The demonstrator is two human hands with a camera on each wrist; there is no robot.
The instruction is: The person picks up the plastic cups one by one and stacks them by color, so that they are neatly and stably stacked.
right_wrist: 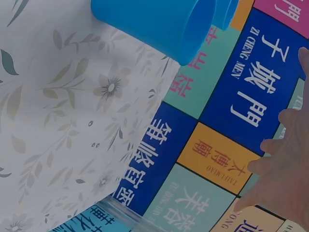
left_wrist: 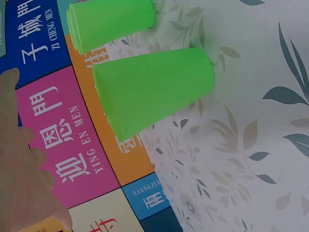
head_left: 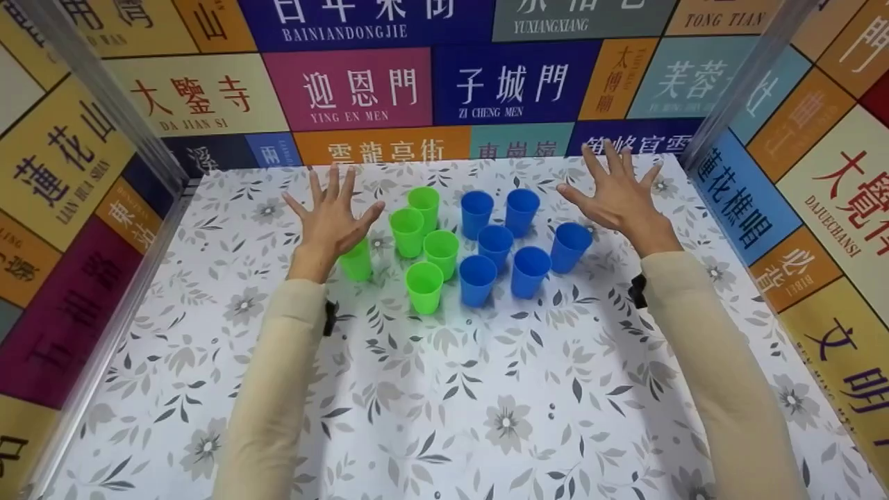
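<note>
My left hand [head_left: 332,221] is spread with straight fingers over the table's left side, holding nothing. It partly covers the leftmost green cup [head_left: 358,261], which also shows large in the left wrist view. More green cups, such as the front one [head_left: 424,287], stand upright to its right. On the other side my right hand [head_left: 620,195] is held up with its fingers fanned out, also holding nothing. Nearest to it stands a blue cup [head_left: 571,247]. Several other blue cups [head_left: 494,246] are grouped beside the green ones, all mouth up.
A white floral cloth [head_left: 507,423] covers the table. Colourful printed panels [head_left: 361,90] with place names rise behind it and along both sides. Clear upright edges stand at the back corners, such as the right one [head_left: 746,90].
</note>
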